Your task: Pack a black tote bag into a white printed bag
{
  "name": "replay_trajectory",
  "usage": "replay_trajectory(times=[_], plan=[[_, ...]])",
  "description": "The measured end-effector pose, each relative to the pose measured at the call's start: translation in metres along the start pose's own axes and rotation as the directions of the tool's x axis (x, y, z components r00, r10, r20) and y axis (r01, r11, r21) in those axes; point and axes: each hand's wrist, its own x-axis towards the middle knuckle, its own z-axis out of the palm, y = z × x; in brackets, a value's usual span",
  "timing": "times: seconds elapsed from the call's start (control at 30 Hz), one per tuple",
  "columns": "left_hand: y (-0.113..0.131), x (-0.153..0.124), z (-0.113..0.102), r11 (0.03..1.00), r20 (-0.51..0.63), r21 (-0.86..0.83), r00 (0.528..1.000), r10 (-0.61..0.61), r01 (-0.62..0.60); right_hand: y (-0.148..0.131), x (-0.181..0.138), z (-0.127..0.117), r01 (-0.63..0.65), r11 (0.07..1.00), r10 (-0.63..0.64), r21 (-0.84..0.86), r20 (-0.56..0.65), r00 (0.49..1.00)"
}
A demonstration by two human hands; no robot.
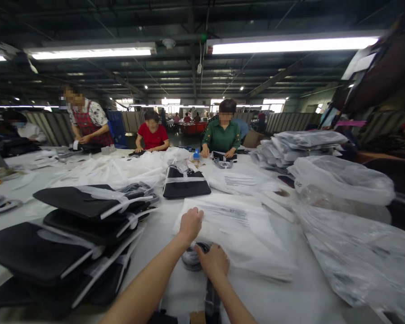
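The left hand grips the edge of the clear plastic bag lying flat on the white table while the right hand presses on the coiled strap beside it, so hold the bag mouth wide and feed the strap in gently.

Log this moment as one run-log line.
left hand: resting on printed clear plastic bag | right hand: on coiled grey strap | left of them: stacked flat black bags
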Motion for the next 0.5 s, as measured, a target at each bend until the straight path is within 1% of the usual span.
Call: replay_trajectory(times=[0.07, 0.13, 0.2, 0.3, 0.4, 0.47, 0.5], plan=[[-0.009, -0.003, 0.004, 0.999, -0.007, 0.022, 1.0, 0.026, -0.026, -0.012, 0.009, 0.002, -0.032, 0.999, 0.032, 0.002, 0.056, 0.998], [-0.02, -0.006, 0.01, 0.998, 0.005, 0.036, 0.998, 0.055, -0.055, -0.016, 0.013, 0.003, -0.017, 1.0, 0.014, 0.02, 0.131, 0.991], [-0.03, -0.01, 0.018, 0.996, 0.032, 0.042, 0.997, 0.075, -0.077, -0.012, 0.012, 0.003, 0.023, 0.999, -0.032, 0.048, 0.184, 0.982], [-0.044, -0.018, 0.034, 0.995, 0.085, 0.044, 0.993, 0.081, -0.085, 0.003, -0.001, -0.005, 0.108, 0.988, -0.128, 0.107, 0.208, 0.97], [-0.055, -0.028, 0.048, 0.995, 0.136, 0.036, 0.987, 0.083, -0.089, 0.023, -0.028, -0.028, 0.224, 0.957, -0.254, 0.183, 0.16, 0.954], [-0.059, -0.037, 0.054, 0.994, 0.171, 0.019, 0.98, 0.102, -0.107, 0.036, -0.048, -0.055, 0.293, 0.926, -0.325, 0.238, 0.107, 0.94], [-0.061, -0.041, 0.056, 0.993, 0.192, 0.006, 0.974, 0.118, -0.121, 0.042, -0.058, -0.071, 0.308, 0.901, -0.346, 0.306, 0.078, 0.935]])
